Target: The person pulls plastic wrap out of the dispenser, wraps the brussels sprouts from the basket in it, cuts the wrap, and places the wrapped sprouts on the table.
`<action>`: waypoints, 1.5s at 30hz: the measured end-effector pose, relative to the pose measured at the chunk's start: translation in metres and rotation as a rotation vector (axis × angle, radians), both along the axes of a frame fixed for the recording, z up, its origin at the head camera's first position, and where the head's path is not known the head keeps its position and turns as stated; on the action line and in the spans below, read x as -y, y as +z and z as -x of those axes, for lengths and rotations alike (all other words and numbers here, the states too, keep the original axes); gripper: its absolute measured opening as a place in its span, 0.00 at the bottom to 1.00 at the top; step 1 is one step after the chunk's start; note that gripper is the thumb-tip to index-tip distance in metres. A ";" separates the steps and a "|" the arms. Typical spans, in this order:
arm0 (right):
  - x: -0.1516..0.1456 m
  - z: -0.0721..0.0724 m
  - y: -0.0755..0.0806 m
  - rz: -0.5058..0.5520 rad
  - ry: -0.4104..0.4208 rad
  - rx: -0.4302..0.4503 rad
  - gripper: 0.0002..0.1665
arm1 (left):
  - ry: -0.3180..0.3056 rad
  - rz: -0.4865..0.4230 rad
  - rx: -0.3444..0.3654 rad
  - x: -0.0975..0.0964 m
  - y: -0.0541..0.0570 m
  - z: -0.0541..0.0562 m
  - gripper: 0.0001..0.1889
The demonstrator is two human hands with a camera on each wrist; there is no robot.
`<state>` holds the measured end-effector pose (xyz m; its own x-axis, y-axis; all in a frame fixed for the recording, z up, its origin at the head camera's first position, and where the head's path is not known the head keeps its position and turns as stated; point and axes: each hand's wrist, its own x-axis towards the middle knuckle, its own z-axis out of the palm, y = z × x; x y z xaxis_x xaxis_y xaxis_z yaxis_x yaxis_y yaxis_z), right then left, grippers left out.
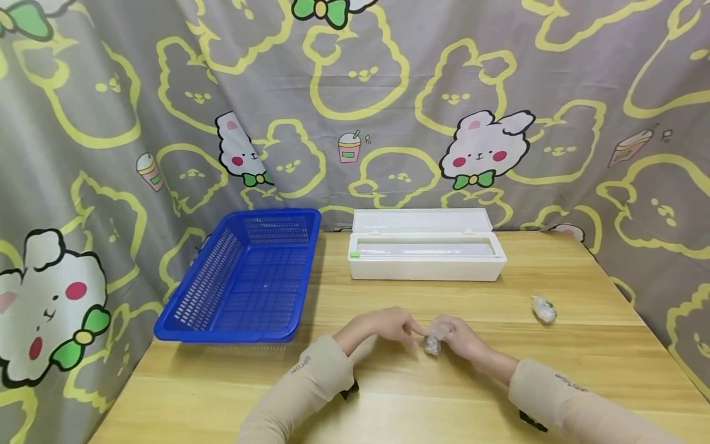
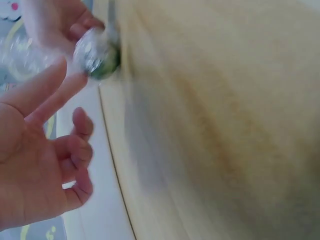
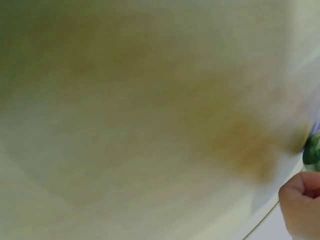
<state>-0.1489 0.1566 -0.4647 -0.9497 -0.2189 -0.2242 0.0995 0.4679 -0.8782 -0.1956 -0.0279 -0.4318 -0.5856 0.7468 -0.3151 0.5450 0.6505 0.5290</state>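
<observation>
A small round green thing wrapped in cling film [image 1: 432, 346] is held low over the table by my right hand [image 1: 465, 340], whose curled fingers grip the gathered film. Loose clear film sticks up beside those fingers. My left hand [image 1: 388, 325] reaches in from the left. In the left wrist view its index finger touches the wrapped ball [image 2: 97, 54], while the thumb stands apart and the other fingers bend loosely. At the right edge of the right wrist view, the green side of the ball [image 3: 312, 152] shows above my right fist.
Another film-wrapped ball [image 1: 544, 309] lies on the table [image 1: 588, 357] to the right. A white box [image 1: 427, 269] with its lid raised stands at the back. The blue plastic basket [image 1: 302, 290] sits at the left. A patterned curtain [image 1: 388, 68] hangs behind.
</observation>
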 end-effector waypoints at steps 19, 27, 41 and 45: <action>-0.003 -0.002 0.000 0.038 0.071 -0.071 0.05 | 0.257 -0.155 -0.070 -0.025 -0.013 0.006 0.06; -0.003 -0.003 0.002 0.068 -0.003 0.113 0.12 | 0.237 -0.057 -0.153 -0.022 -0.008 0.001 0.08; -0.015 -0.009 0.000 0.115 0.115 0.053 0.19 | 0.195 -0.002 -0.295 -0.020 -0.009 -0.008 0.13; -0.015 -0.011 0.000 0.092 0.117 0.008 0.21 | 0.218 0.038 -0.340 -0.021 -0.009 -0.013 0.16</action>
<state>-0.1376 0.1720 -0.4646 -0.9149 -0.3474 -0.2057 0.0565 0.3945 -0.9172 -0.1822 -0.0065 -0.4409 -0.8044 0.5855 -0.1009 0.5321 0.7856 0.3158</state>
